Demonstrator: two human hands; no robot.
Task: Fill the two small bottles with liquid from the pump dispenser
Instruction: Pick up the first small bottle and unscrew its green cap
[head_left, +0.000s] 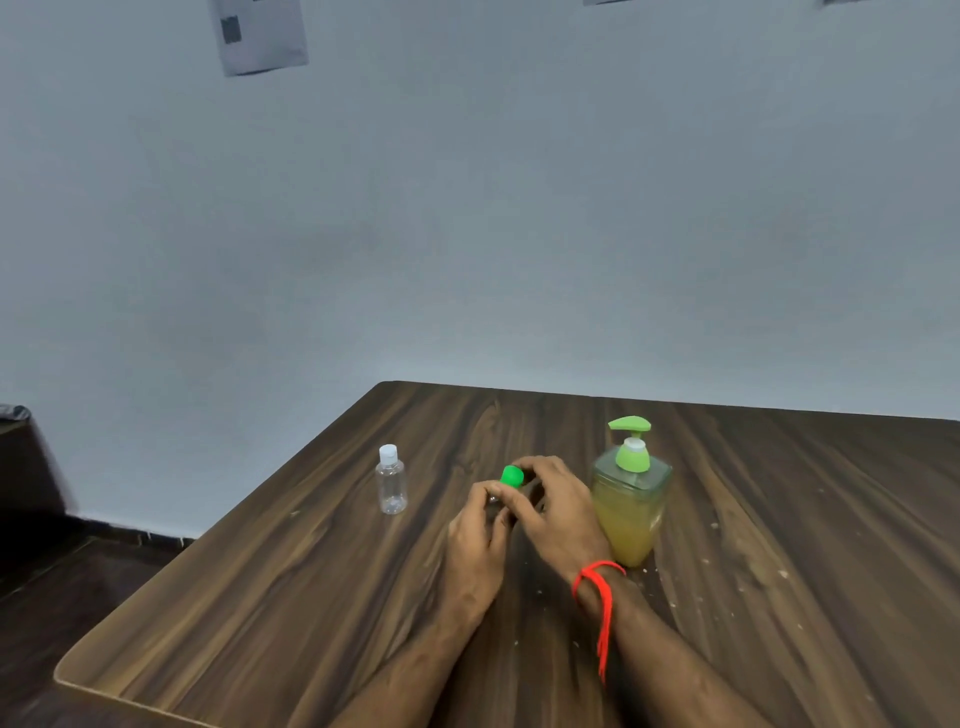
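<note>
Head view, near to far.

Nearest: both forearms reach in from the bottom edge over the dark wood-grain tabletop (291, 587). A red thread bracelet (597, 587) is tied round the right wrist, its loose ends hanging down.

Left hand (475, 535): fingers curled round the body of a small bottle with a green cap (511, 477). The bottle body is almost wholly hidden by the fingers; only the cap shows clearly.

Right hand (558, 512): fingers curled over the same bottle, at the cap. Whether they grip the cap or only touch it, cannot tell. The two hands are touching each other around the bottle.

Just beside the right hand, on its right: pump dispenser (630, 501), upright on the tabletop, clear square body holding yellow liquid, green pump head on top. Slightly blurred.

Left of the hands, apart from them: second small bottle (391, 480), clear, upright, white cap on.

Pale crumbs or specks lie scattered on the right part of the tabletop.

Farthest: pale blue wall (467, 208), with a sheet of paper (258, 34) fixed at top left.
</note>
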